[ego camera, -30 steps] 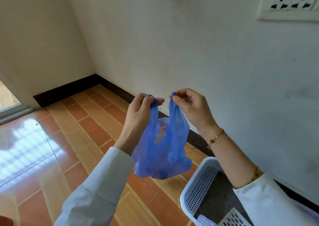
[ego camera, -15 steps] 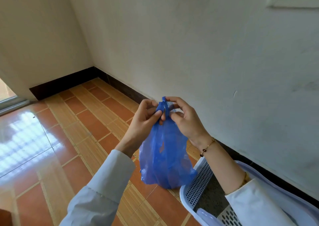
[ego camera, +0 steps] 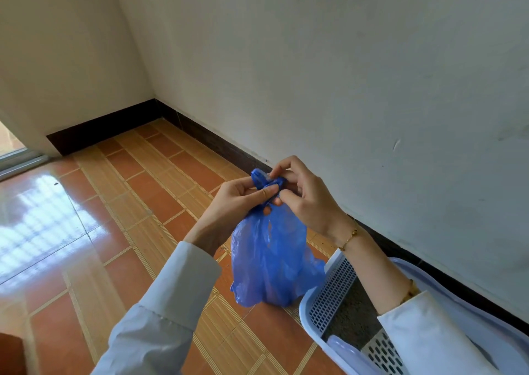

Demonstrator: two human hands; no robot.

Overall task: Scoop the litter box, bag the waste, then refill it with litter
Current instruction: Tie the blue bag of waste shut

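Observation:
A blue plastic bag (ego camera: 272, 260) hangs in the air over the tiled floor, bulging at the bottom. My left hand (ego camera: 237, 205) pinches its left handle and my right hand (ego camera: 303, 200) pinches the right one; the two handles are crossed and bunched together between my fingertips. At the lower right stands the pale lilac litter box (ego camera: 323, 297) with perforated walls and grey litter (ego camera: 355, 317) inside. A slotted scoop (ego camera: 380, 351) lies in the box, partly hidden by my right sleeve.
A white wall (ego camera: 343, 88) with a dark skirting board (ego camera: 200, 134) runs just behind the box. Orange floor tiles (ego camera: 128, 217) stretch to the left toward a sliding-door track (ego camera: 20, 159). A socket plate's edge shows at the top right.
My hands held the bag's handles apart, then came together and lowered. The handles are now twisted around each other at my fingertips. The view has tilted down.

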